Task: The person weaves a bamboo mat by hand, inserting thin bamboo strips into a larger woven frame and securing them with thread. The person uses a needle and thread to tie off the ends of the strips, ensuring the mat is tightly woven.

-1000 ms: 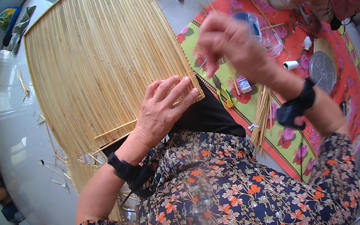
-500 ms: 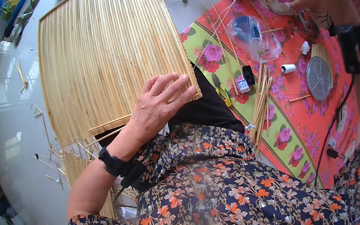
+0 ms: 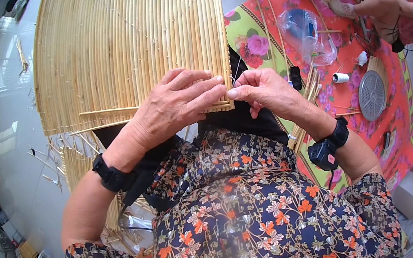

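Note:
A large panel of pale reed stalks (image 3: 129, 37), bound side by side, rests across my lap and extends away from me. My left hand (image 3: 173, 99) holds its near right corner, fingers over the stalks and the thumb out of sight. Two thin loose stalks run toward that hand from the left; the upper stalk (image 3: 106, 111) passes beneath it. Right at the corner, my right hand (image 3: 263, 91) pinches a fine white thread (image 3: 238, 68), with thumb and forefinger close to the panel's edge. The thread's end is too small to make out.
A flowered red and green cloth (image 3: 322, 125) covers the floor on the right. On it are a bundle of thin stalks (image 3: 312, 89), a white thread spool (image 3: 340, 77), a grey perforated disc (image 3: 372, 95) and a plastic bag (image 3: 306, 34). Another person (image 3: 395, 7) sits at the upper right.
My right hand has come down from the upper right to the panel's corner and now pinches the thread. The panel's near edge has shifted slightly up in view, my left hand still on it.

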The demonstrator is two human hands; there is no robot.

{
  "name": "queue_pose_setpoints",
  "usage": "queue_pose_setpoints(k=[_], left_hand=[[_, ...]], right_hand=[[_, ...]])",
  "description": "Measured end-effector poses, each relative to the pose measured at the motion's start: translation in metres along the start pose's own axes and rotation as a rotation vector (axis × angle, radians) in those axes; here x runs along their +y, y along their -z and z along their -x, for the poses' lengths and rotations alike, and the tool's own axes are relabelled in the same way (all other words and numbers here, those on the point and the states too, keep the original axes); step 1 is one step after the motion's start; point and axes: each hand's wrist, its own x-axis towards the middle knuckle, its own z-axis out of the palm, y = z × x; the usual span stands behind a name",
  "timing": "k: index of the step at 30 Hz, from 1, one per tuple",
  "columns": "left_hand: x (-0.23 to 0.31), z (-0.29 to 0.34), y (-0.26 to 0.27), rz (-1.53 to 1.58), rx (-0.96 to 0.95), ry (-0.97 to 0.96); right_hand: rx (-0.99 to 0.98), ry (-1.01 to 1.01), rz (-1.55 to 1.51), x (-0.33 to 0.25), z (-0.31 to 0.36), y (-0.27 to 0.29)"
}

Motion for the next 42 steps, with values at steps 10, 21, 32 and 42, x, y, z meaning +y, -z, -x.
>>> queue_pose_setpoints(k=[10, 21, 32, 42], left_hand=[[0.002, -0.011, 0.006, 0.1, -0.016, 0.041], [0.008, -0.008, 0.015, 0.103, -0.005, 0.081], [0.052, 0.044, 0.004, -0.074, 0.284, 0.197], [0.052, 0.071, -0.012, -0.284, 0.455, 0.235]], right_hand=[[-0.055, -0.08, 0.073, -0.008, -0.005, 0.001], [-0.123, -0.056, -0.081, 0.004, -0.004, -0.003], [-0.12, -0.075, -0.088, -0.01, 0.016, -0.041], [-0.112, -0.159, -0.206, -0.041, 0.028, -0.074]])
